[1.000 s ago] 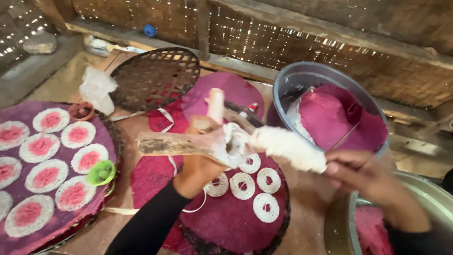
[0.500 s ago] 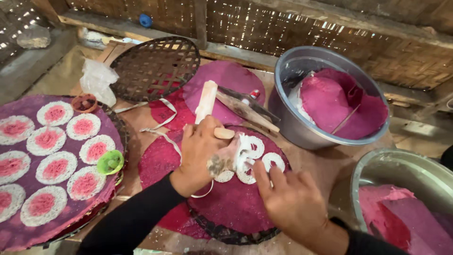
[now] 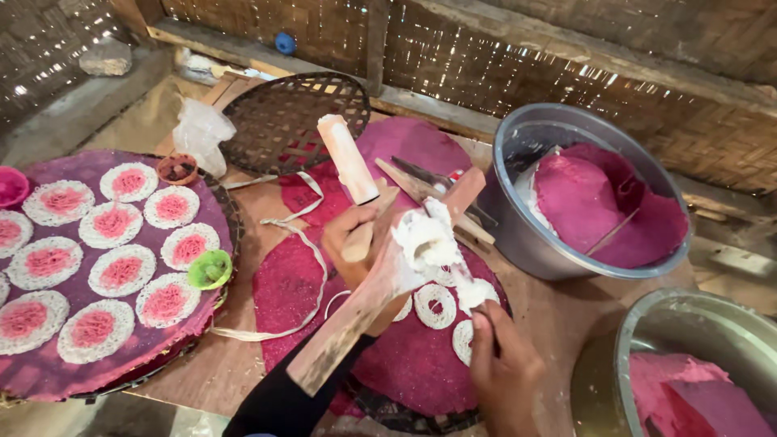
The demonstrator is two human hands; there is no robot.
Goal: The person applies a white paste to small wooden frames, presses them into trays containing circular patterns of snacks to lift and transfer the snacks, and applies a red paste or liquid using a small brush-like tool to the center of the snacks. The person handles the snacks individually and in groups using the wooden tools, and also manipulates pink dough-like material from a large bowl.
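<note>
A woven bamboo wall (image 3: 518, 73) runs along the far side, daylight showing through its gaps. A wooden beam (image 3: 267, 50) lies at its foot, and an upright post (image 3: 375, 40) rises from it. At the far left corner a grey stone (image 3: 105, 57) rests on a ledge. The floor (image 3: 146, 121) is bare wood.

We count two hands, the left hand (image 3: 356, 243) and the right hand (image 3: 506, 372). Two metal bowls: one bowl (image 3: 526, 243) at the wall, a second bowl (image 3: 639, 324) nearer. Two round trays, the left tray (image 3: 218, 194) and the middle tray (image 3: 388, 413). One empty woven basket (image 3: 291, 121). On the left tray we count about ten white-ringed cakes (image 3: 121, 271).
</note>
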